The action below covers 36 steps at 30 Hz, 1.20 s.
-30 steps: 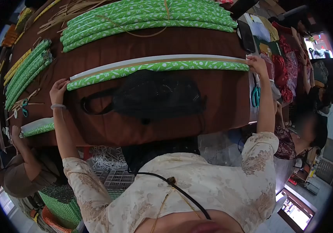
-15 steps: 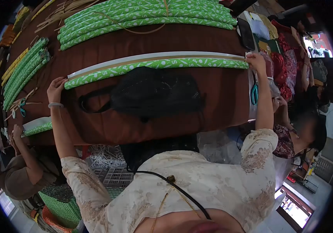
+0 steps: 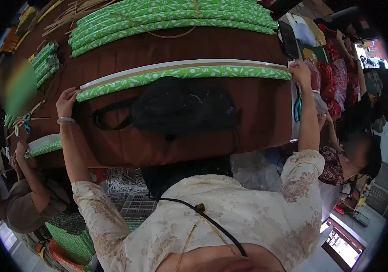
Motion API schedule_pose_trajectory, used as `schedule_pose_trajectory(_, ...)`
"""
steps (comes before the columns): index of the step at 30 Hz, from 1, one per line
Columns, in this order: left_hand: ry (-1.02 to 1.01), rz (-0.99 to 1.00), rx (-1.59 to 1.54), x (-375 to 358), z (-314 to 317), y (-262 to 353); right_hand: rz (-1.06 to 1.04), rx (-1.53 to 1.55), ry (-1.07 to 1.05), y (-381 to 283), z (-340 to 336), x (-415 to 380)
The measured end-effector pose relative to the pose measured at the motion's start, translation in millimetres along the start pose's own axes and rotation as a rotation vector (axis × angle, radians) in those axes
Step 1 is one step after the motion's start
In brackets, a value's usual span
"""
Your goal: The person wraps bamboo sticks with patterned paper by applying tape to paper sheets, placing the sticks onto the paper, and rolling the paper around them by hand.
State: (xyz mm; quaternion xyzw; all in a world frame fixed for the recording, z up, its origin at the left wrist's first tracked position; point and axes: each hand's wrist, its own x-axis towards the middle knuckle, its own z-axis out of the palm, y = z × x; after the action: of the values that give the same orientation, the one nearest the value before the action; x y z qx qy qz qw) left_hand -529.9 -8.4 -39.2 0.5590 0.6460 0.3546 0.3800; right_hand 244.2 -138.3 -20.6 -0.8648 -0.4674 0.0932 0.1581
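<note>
Cream patterned fabric covers the wearer's torso and upper arms. Beyond the torso, white shredded strips (image 3: pixel 125 180) lie at a grey slatted plastic crate (image 3: pixel 137 206), with clear plastic sheeting (image 3: pixel 250 174) to the right. Lower left, an orange-rimmed container (image 3: pixel 58 257) holds green woven-looking material (image 3: pixel 74 240).

Brown cloth covers the table (image 3: pixel 234 49). Near its front edge lies a black fabric bag (image 3: pixel 182 106) with a looped strap; its contents cannot be seen. Just past it, a long green roll with white print (image 3: pixel 185 72) spans the table, a white and tan strip along its far side. The left hand (image 3: pixel 68 95) pinches one end between thumb and fingers; the right hand (image 3: pixel 299 72) pinches the other. Teal-handled scissors (image 3: pixel 297 111) lie beneath the right forearm.

At left, a person in a brown top (image 3: pixel 31 206) handles another green printed piece (image 3: pixel 44 146); at right sits a person in a dark red patterned top (image 3: pixel 332 167).

Farther across, similar green rolls (image 3: pixel 171 27) lie side by side, near a black phone (image 3: pixel 288 40) and loose tan strips (image 3: pixel 78 17). Red shiny material (image 3: pixel 336 86), partly under clear plastic, lies right, before a bright opening (image 3: pixel 373 53).
</note>
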Motion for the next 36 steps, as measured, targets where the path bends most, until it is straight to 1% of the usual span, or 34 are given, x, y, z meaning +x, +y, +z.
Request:
schedule_pose_trajectory(2,0.012,-0.006,0.008,-0.5,-2.3,-1.7,-0.036,-0.05,0.024,-4.1,0.0,-2.6)
schedule_pose_trajectory(4,-0.065,0.02,-0.141,5.8,-5.8,-11.6,0.0,-0.03,0.016,-7.2,-1.3,-3.4)
schedule_pose_trajectory(6,-0.052,0.017,-0.114,6.8,-7.1,-15.0,-0.025,-0.068,-0.013,-4.2,-1.6,0.0)
schedule_pose_trajectory(8,-0.034,0.01,-0.084,7.1,-5.3,-13.3,-0.06,-0.091,0.033,6.4,4.5,6.5)
schedule_pose_trajectory(9,-0.043,0.037,-0.064,9.5,-6.0,-16.6,-0.02,-0.109,0.008,1.1,1.2,4.8)
schedule_pose_trajectory(11,-0.037,0.061,-0.044,8.9,-8.1,-19.5,-0.16,-0.15,0.025,20.2,8.8,15.5)
schedule_pose_trajectory(13,-0.011,0.069,-0.022,3.2,-3.8,-10.0,-0.104,-0.133,-0.043,16.8,6.0,16.8)
schedule_pose_trajectory(15,-0.007,0.06,0.004,-0.1,-3.1,-5.2,-0.09,-0.24,-0.011,8.5,2.5,16.0)
schedule_pose_trajectory(17,-0.007,0.035,0.012,-1.4,-2.9,-3.6,-0.141,-0.272,0.001,6.4,1.8,15.1)
schedule_pose_trajectory(19,0.017,0.018,0.035,-3.3,-1.1,0.8,-0.087,-0.239,-0.074,3.1,-0.5,17.1)
schedule_pose_trajectory(21,0.05,0.015,0.116,-8.5,1.0,11.9,-0.177,-0.224,-0.027,17.8,4.8,24.6)
schedule_pose_trajectory(23,0.068,0.034,0.101,-5.1,0.9,3.4,-0.18,-0.27,-0.043,12.8,2.5,23.0)
schedule_pose_trajectory(24,0.08,0.026,0.126,-4.8,0.9,3.7,-0.168,-0.287,-0.033,0.1,-0.4,14.8)
schedule_pose_trajectory(26,0.098,0.023,0.141,-5.1,0.1,4.1,-0.162,-0.255,-0.053,13.2,4.2,24.0)
schedule_pose_trajectory(31,0.091,0.036,0.172,-2.9,-0.2,2.8,-0.133,-0.198,-0.069,11.9,4.2,21.4)
schedule_pose_trajectory(33,0.066,0.008,0.054,-3.0,0.9,2.3,-0.124,-0.255,-0.071,4.6,3.1,18.5)
schedule_pose_trajectory(34,0.066,0.007,0.09,-2.1,1.3,1.8,-0.092,-0.305,-0.058,-13.2,-1.2,9.1)
schedule_pose_trajectory(36,0.082,0.015,0.123,-2.8,1.9,2.5,-0.107,-0.387,-0.018,-7.8,3.0,13.9)
